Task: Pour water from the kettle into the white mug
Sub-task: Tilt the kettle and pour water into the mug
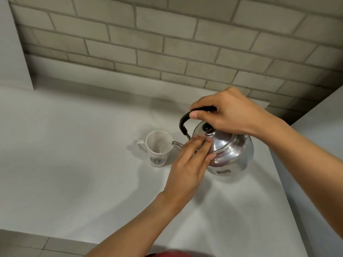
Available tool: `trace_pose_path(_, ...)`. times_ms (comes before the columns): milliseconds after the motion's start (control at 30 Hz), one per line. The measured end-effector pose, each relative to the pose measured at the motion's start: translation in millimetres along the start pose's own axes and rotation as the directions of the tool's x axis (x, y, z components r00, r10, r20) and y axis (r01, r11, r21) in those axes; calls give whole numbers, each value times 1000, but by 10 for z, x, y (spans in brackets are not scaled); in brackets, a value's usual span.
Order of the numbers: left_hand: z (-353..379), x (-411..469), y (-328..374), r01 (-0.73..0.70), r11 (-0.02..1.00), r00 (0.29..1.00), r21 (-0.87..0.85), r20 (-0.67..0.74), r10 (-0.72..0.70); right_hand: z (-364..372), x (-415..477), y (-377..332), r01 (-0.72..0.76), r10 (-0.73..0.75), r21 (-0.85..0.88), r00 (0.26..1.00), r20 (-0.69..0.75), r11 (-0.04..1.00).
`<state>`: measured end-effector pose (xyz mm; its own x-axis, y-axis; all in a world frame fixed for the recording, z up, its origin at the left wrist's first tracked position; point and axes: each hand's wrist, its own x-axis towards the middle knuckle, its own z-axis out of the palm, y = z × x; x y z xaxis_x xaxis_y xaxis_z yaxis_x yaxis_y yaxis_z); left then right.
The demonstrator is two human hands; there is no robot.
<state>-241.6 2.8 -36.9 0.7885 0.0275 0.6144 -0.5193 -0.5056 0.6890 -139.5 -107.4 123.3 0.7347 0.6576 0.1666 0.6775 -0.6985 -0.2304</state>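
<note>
My right hand (230,112) fingers grip the kettle (232,151) handle. Left hand (189,164) fingers, extended flat, press its lid. White mug (157,151) at the spout's 9 o'clock.

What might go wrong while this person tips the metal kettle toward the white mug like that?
The spout sits right at the rim of the white mug, so a small wobble might send water onto the counter. The left hand presses its fingertips on the lid; if it slips, the lid may fall. If the water is hot, bare metal could burn those fingers.
</note>
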Motion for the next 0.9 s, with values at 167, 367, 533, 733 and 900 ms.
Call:
trace_pose_path(167,20,54,-5,21,999,999,-46,-38,-23,-45,95,-66,25,-24,-39,1000,14,999)
trace_pose_path(367,39,107,-22,24,996,998,-81,-63,-29,-134,167,-145,53,-52,-70,999,10,996)
trace_pose_path(533,66,130,-4,23,994,996,-109,-83,-32,-195,199,-191,76,-75,-86,997,15,993)
trace_pose_path(733,94,140,30,23,992,992,-127,-120,-38,-261,224,-257,78,-73,-106,996,50,991)
trace_pose_path(900,96,153,98,11,990,986,-143,-161,-34,-329,232,-297,90,-81,-126,994,69,988)
